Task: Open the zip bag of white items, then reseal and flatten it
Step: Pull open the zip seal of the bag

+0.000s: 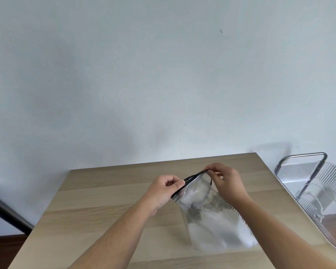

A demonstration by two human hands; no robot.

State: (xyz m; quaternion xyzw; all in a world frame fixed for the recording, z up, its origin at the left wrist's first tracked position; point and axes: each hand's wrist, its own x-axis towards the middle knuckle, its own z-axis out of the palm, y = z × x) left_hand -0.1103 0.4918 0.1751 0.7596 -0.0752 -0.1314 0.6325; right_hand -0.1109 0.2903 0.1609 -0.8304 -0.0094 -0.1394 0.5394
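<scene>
A clear zip bag with a black zip strip along its top stands upright on the wooden table, right of centre. White items fill its lower part. My left hand pinches the near-left end of the black strip. My right hand pinches the far-right end of the strip, held a little higher. Between the two hands the mouth of the bag gapes slightly. The bag's right side is partly hidden behind my right forearm.
A clear ribbed plastic basket with a metal handle sits just off the table's right edge. A dark bar slants at the lower left. A pale wall rises behind the table's far edge.
</scene>
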